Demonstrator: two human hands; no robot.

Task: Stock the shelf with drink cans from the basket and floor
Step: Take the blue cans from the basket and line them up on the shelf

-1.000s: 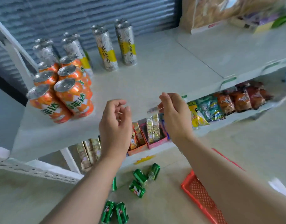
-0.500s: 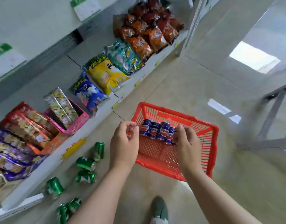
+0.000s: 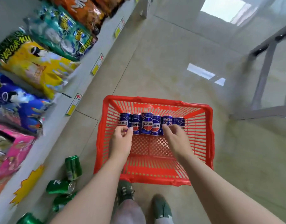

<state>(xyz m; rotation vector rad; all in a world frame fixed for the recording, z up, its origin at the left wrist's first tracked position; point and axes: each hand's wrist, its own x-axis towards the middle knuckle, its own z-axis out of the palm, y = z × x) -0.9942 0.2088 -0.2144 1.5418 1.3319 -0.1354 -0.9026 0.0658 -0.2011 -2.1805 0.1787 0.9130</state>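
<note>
Glossy beige floor, shelf of snack bags along the left. Head view: red basket on the floor just ahead of the person; six blue cans side by side across its far end, long axes running away from the person, near ends toward both grips. Left grip at the leftmost can's near end, fingers curled. Right grip at the fifth can's near end, fingers curled. Cannot tell whether either has closed on a can. Judgement: both equally near, one can each. Green cans lie on the floor to the left, apart from both grips, nearer the left one
</note>
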